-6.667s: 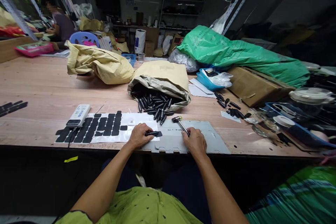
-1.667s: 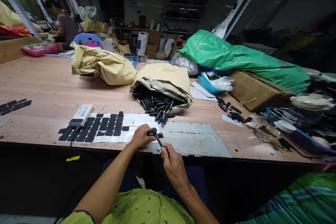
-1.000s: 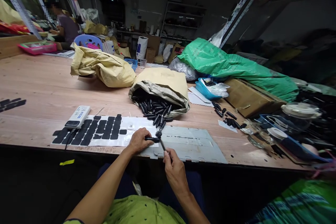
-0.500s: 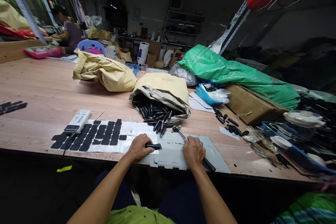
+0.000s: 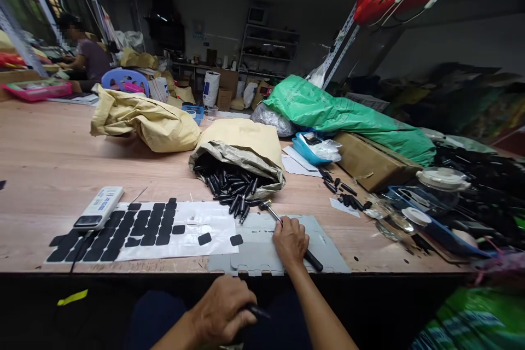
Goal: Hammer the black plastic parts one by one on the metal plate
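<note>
Clutching a slim black piece (image 5: 259, 311) in bent fingers, the left hand (image 5: 225, 309) is hovering before the near edge of the tabletop (image 5: 164, 181); the right hand (image 5: 291, 239), fingers curled, is holding a hammer (image 5: 314, 260) over the gray sheet (image 5: 256, 254).

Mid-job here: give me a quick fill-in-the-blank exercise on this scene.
1. The right hand is on a hammer whose handle is ____ in colour.
2. The blurred dark piece is held in the ____.
3. The long bag just above the cardboard box in this view is ____ in colour.

Missing words: black; left hand; green.
</note>
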The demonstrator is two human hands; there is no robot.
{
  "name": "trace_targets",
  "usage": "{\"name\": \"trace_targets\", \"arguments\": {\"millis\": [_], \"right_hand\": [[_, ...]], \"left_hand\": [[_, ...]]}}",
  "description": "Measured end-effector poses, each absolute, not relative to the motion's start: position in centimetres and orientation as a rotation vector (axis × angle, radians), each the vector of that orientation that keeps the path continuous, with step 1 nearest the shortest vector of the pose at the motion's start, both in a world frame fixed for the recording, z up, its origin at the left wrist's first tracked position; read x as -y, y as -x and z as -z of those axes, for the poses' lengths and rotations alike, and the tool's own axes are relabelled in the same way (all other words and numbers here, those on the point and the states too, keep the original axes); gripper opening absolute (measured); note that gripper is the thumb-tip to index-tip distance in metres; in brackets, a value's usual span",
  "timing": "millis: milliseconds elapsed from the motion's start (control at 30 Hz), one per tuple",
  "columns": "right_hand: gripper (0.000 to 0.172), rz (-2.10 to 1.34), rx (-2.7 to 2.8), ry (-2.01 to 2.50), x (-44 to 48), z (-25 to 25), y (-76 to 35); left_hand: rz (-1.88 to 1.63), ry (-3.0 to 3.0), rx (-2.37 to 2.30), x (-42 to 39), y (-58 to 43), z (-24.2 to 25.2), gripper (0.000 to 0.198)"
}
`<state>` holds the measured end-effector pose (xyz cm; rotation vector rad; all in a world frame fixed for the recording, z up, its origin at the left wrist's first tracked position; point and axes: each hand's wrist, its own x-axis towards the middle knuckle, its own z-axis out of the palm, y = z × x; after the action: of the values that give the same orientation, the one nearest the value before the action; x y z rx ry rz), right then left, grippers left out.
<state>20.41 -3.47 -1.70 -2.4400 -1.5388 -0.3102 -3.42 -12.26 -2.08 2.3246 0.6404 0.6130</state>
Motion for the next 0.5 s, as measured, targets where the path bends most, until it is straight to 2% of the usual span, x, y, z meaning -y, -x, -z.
{"name": "trace_targets", "arguments": {"millis": [133,267,367,500], "right_hand": [[0.021,0.309,1.540,2.425,3.6,1.9,-20.5],[0.021,0.308,1.536,2.421,3.6,1.9,-20.6],[0.021,0.311,1.533,2.421,3.5,1.9,-20.5],[0.020,0.308,1.529,2.421,3.5,1.9,-20.5]], "left_hand": [[-0.175,-2.091,-0.890,14.2,3.3,9.0,0.027],[0.117,-1.763,-1.200,13.8,4.0,14.7,0.037],[0.190,-1.713,-1.226,13.5,4.3,15.9,0.038],[0.148,-1.900,-1.060,14.1,3.6,13.0,0.037]]}}
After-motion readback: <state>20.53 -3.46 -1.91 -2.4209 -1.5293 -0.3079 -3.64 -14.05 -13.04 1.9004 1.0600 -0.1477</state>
